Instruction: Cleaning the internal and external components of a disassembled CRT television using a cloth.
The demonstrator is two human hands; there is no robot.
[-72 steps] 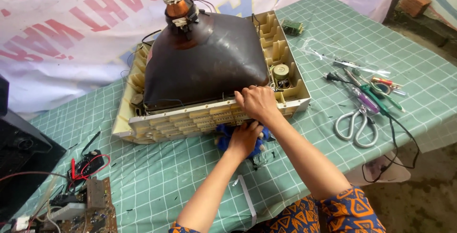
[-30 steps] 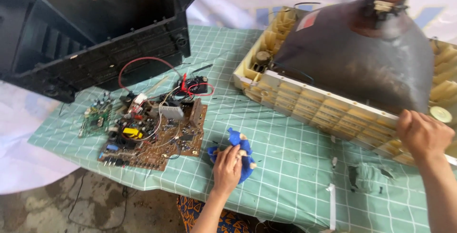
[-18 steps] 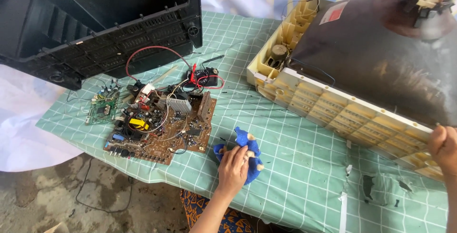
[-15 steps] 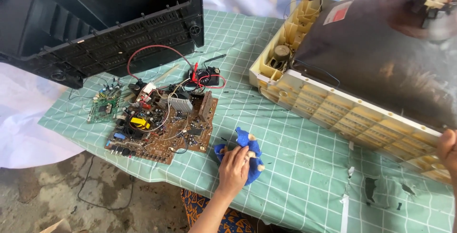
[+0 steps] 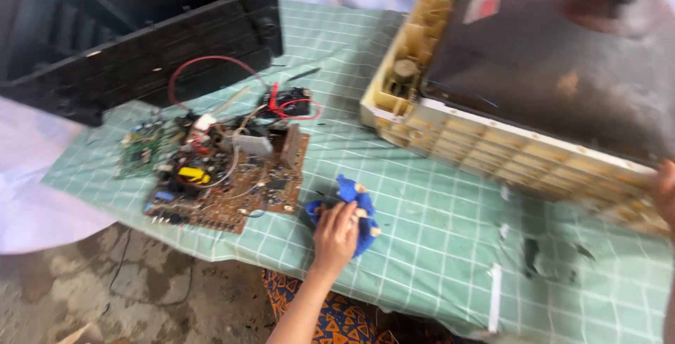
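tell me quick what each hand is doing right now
Left hand: closed on the blue cloth, pressing it to the table.
Right hand: at the frame's edge, on the cream TV frame; grip cannot be told.

The left hand [image 5: 336, 235] is gripping a blue cloth [image 5: 355, 210] near the desk's [image 5: 436, 245] front edge, just beside a brown circuit board [image 5: 239, 175]. The right hand [image 5: 664, 193] is touching the cream picture-tube frame [image 5: 506, 154] at the right edge; a black casing [image 5: 133, 35] is sitting at the back-left corner
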